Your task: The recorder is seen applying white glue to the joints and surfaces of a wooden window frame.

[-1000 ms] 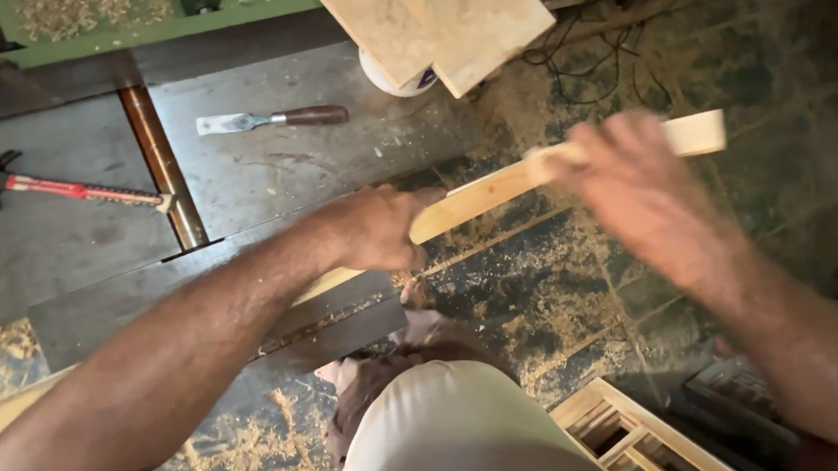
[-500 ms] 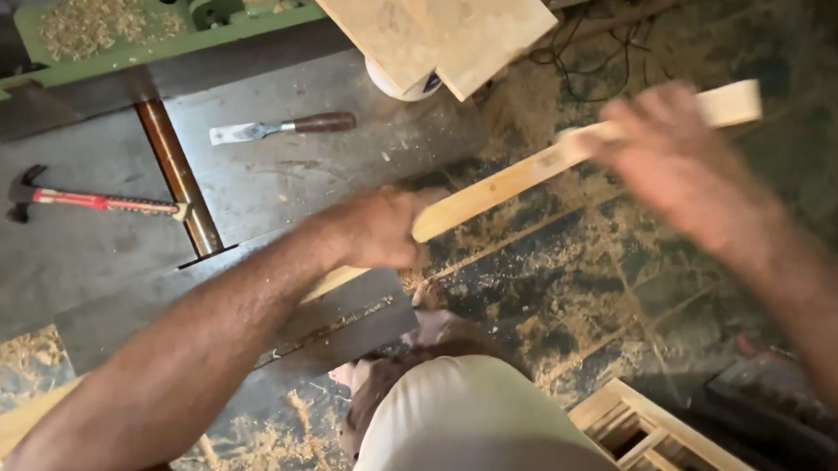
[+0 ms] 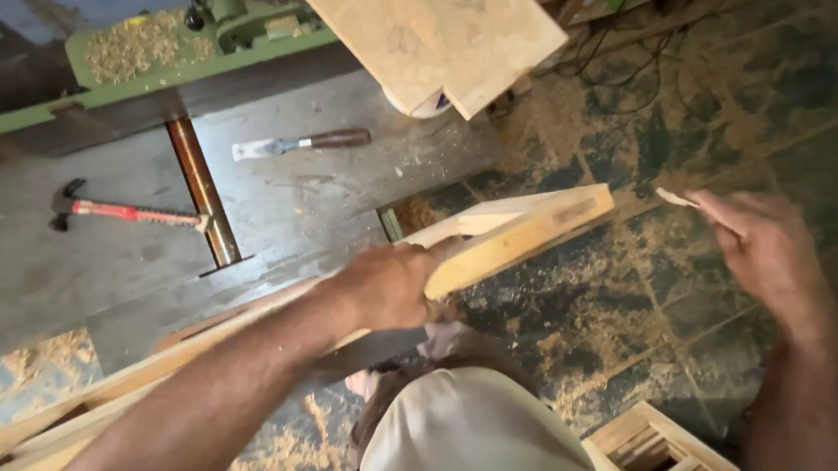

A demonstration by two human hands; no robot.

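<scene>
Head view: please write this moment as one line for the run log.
left hand: grips long pale wooden frame | right hand: pinches small pale wood sliver, apart from frame | red-handled hammer, brown-handled chisel: lie on grey machine table

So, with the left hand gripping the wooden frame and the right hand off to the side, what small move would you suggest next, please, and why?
Probably bring the right hand back to the free end of the frame. Only the left hand has a grip on it, that end juts out past the bench over the floor, and the right hand holds just a small sliver, apart from the frame.
</scene>
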